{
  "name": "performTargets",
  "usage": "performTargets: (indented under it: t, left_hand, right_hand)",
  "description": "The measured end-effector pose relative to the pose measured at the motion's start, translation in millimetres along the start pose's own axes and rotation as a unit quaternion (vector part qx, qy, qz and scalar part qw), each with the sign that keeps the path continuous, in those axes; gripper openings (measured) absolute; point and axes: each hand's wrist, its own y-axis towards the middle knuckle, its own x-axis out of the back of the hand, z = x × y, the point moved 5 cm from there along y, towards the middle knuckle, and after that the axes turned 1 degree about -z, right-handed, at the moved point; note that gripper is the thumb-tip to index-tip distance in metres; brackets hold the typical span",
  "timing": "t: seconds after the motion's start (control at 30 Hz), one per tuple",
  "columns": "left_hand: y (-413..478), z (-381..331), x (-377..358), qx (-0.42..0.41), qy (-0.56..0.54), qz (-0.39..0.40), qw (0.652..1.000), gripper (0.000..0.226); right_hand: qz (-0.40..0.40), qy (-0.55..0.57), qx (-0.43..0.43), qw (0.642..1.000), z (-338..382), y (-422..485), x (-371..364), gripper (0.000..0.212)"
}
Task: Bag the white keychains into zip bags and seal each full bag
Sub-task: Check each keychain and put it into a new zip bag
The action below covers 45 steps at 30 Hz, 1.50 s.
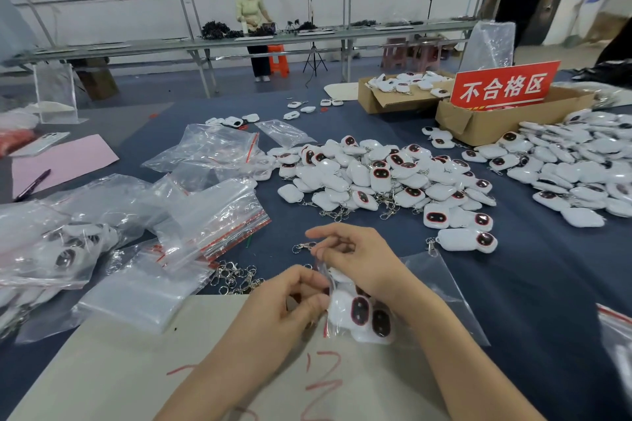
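Both hands are on one zip bag (342, 311), held just above the beige card (136, 352). The left hand (290, 301) pinches its side with curled fingers and the right hand (355, 260) pinches the mouth.

Tip: a metal clasp (302, 246) seems to poke out by the right fingertips. I'd tuck it fully in, squeeze the air out, then run the pinch along the whole strip.

Counts:
- Keychains in the bag (360, 313): two dark faces show, probably more behind.
- One heap of loose clasps (236, 275), then one stack of empty bags (212, 219).
- On the blue tabletop (547, 284), two big keychain heaps, middle (376, 178) and right (581, 161), both too many to count.
- Two cardboard boxes (496, 120) and one red sign (502, 85).
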Motion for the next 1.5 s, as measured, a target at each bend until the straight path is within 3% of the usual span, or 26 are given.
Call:
performTargets:
  t: [0.1, 0.33, 0.53, 0.67, 0.77, 0.9, 1.0, 1.17, 1.33, 1.5]
  left_hand:
    - [-4, -2, -1, -0.023, 0.014, -0.021, 0.999, 0.031]
    - [-8, -12, 2, -0.07, 0.074, 0.053, 0.993, 0.035]
    - [9, -14, 35, -0.068, 0.049, -0.075, 0.994, 0.033]
    - [41, -14, 41, -0.056, 0.047, -0.1, 0.992, 0.026]
    - [80, -12, 34, -0.047, 0.112, -0.098, 0.988, 0.02]
    - [130, 0, 15, -0.013, 0.285, -0.069, 0.956, 0.05]
    - [152, 8, 0, 0.016, 0.368, -0.041, 0.929, 0.061]
    - [169, 5, -11, -0.034, 0.441, -0.071, 0.894, 0.053]
    - [165, -1, -4, -0.078, 0.397, -0.088, 0.91, 0.038]
    - [143, 1, 20, -0.051, 0.156, -0.17, 0.972, 0.05]
  right_hand:
    - [0.01, 0.013, -0.009, 1.0, 0, -1, 0, 0.039]
    - [0.04, 0.048, -0.021, 0.998, 2, -3, -1, 0.033]
    - [-0.027, 0.102, -0.037, 0.994, 6, 5, 23, 0.027]
    - [-0.112, 0.192, -0.064, 0.973, -1, 12, 42, 0.025]
    - [-0.168, 0.266, -0.11, 0.943, -15, 15, 49, 0.02]
    - [-0.215, 0.33, -0.148, 0.907, -30, 18, 53, 0.015]
    - [-0.224, 0.349, -0.15, 0.898, -35, 19, 55, 0.017]
    - [-0.227, 0.359, -0.156, 0.892, -39, 22, 58, 0.025]
    - [-0.217, 0.323, -0.151, 0.909, -39, 23, 55, 0.018]
    - [-0.165, 0.184, -0.077, 0.966, -29, 22, 46, 0.017]
